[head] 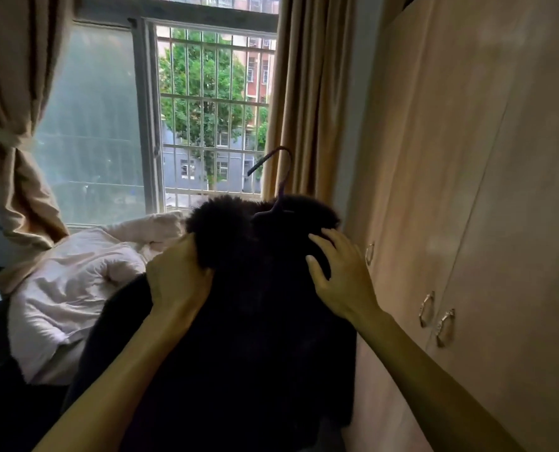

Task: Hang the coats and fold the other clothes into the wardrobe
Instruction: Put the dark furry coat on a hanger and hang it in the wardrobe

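Shut wardrobe doors (467, 190) block the right; window (213, 109) side open.

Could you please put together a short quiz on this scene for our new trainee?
1. True or false: the pale wooden wardrobe doors beside the person stand open.
2. The thin purple hanger sits inside which item? A. the black fluffy coat B. a folded blue shirt C. a red towel
3. Fill in: the ____ hand grips the coat's furry collar, while the other rests spread fingers on its shoulder.

Key
1. False: they are shut.
2. A.
3. Left: the left hand grips the collar, and the right hand rests on the shoulder.
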